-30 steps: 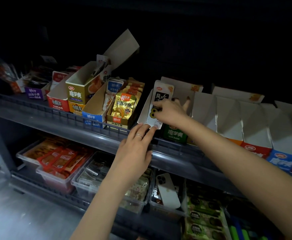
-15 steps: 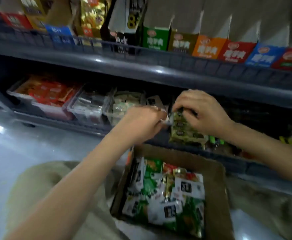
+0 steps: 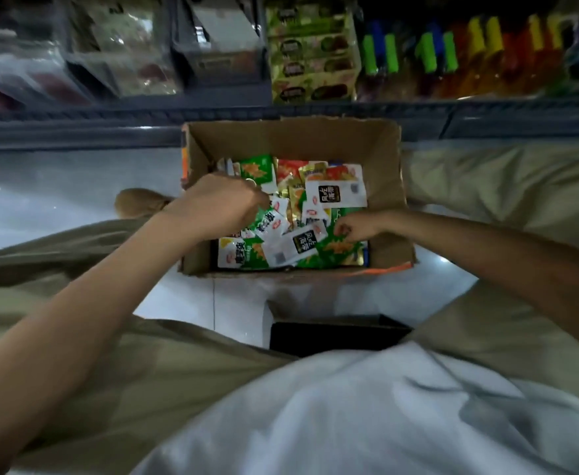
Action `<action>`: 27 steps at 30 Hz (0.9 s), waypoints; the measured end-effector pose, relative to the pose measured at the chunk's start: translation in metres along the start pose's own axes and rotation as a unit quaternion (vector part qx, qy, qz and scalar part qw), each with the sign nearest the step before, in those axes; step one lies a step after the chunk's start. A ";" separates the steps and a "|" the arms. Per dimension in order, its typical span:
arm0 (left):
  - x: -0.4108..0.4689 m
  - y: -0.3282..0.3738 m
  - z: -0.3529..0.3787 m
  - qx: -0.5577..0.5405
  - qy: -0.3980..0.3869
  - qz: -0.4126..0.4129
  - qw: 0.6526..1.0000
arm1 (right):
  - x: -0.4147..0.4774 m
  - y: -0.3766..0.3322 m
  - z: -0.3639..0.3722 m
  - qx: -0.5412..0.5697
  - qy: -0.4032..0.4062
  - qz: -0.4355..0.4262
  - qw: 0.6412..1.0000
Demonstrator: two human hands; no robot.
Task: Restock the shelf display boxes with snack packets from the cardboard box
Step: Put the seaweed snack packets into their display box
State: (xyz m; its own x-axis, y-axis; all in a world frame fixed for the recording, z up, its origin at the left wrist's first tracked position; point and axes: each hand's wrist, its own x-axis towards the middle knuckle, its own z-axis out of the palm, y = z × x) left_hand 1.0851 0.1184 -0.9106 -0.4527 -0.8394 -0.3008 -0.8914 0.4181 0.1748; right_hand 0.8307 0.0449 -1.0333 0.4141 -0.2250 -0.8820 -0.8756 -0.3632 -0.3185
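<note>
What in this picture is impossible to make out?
Head view, left hand: its back hides the fingers, so any grasp is unseen.
Head view, right hand: fingertips blurred over the packets in the cardboard box.
Head view, shelf goods: motion-blurred, labels unreadable.
Head view, black object: partly covered by the white shirt.

The left hand point(image 3: 219, 204) is covering its own fingertips inside the box point(image 3: 281, 138), leaving it unclear whether it is gripping anything. The right hand point(image 3: 356, 228) is curling at a green packet point(image 3: 339, 248), though any pinch is too small to confirm. The top packets point(image 3: 336, 195) are burying those beneath, and the box's near wall is masking the lowest row. Blur is smearing the shelf bins point(image 3: 116, 46), their tops running off the frame. A shirt point(image 3: 350, 406) is overlapping a black object point(image 3: 332, 334), and both forearms point(image 3: 109, 286) are running past the edges.
</note>
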 end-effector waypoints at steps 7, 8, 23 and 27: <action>0.013 -0.013 0.000 0.022 0.012 0.006 1.000 | 0.044 -0.024 0.027 0.183 0.125 0.042 0.974; 0.012 -0.012 0.000 0.017 0.012 0.006 1.000 | 0.047 -0.027 0.030 0.206 0.144 0.056 0.966; 0.011 -0.018 0.022 -0.115 -0.054 -0.061 0.990 | -0.012 -0.063 -0.048 0.347 0.100 -0.097 0.927; 0.011 0.006 0.028 -0.184 -0.049 -0.071 0.979 | -0.034 -0.069 -0.066 0.546 0.046 -0.172 0.819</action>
State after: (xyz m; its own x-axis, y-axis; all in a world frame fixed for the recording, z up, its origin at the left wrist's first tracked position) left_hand 1.0740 0.1209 -0.9392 -0.3407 -0.8354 -0.4312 -0.8854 0.1309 0.4459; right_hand 0.8933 0.0183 -0.9582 0.6557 -0.3652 -0.6608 -0.3824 0.5940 -0.7078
